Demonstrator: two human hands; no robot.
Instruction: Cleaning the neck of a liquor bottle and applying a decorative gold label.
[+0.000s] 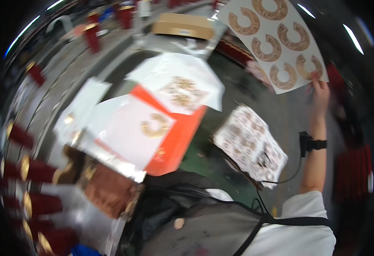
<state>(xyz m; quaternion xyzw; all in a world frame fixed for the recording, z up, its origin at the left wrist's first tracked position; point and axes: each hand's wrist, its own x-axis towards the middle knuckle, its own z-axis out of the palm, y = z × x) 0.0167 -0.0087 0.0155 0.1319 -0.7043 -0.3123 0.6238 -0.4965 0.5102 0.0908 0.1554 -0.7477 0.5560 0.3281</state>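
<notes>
My right hand (319,87) is raised at the far right, its fingers closed on the lower corner of a white sheet (269,57). Several brown-gold C-shaped patterns cover that sheet, which hangs tilted in the air. My left hand does not show. Below the held sheet lies a stack of printed sheets (251,143) with small brown patterns, blurred. Further left, a white sheet with a gold C-shaped print (125,128) rests over an orange sheet (187,132). Another white sheet (153,70), near a gold ornamental print (182,91), overlaps the orange one at the far side.
Dark red tapered pieces with gold ends (44,169) line the left side, beside metal rails. A brown cloth or pad (110,190) lies near my body. A cardboard box (182,25) stands at the back. On my right wrist a black band (317,144) trails a cable.
</notes>
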